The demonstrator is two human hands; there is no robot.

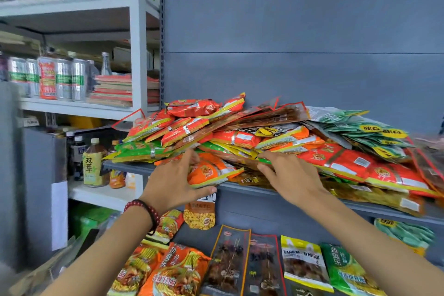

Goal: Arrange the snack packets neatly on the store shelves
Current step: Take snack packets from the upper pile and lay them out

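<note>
A loose heap of snack packets [240, 137], orange, red, green and brown, covers the grey upper shelf [276, 196]. At the shelf's front edge lies an orange packet [211, 172]. My left hand [173, 182] holds it, thumb underneath and fingers over its top. My right hand [288, 175] reaches into the heap to the right of it, with spread, fairly straight fingers resting on brown and green packets. On the lower shelf, packets lie side by side: orange noodle packets [177, 271], dark skewer packets [228, 264], a yellow packet [302, 264] and a green packet [348, 271].
White shelving [137, 55] stands at left with cans [64, 79], stacked books [113, 90] and drink bottles [92, 163]. A grey back panel [300, 31] rises behind the heap. A beaded bracelet [146, 210] is on my left wrist. More green packets [406, 233] sit at lower right.
</note>
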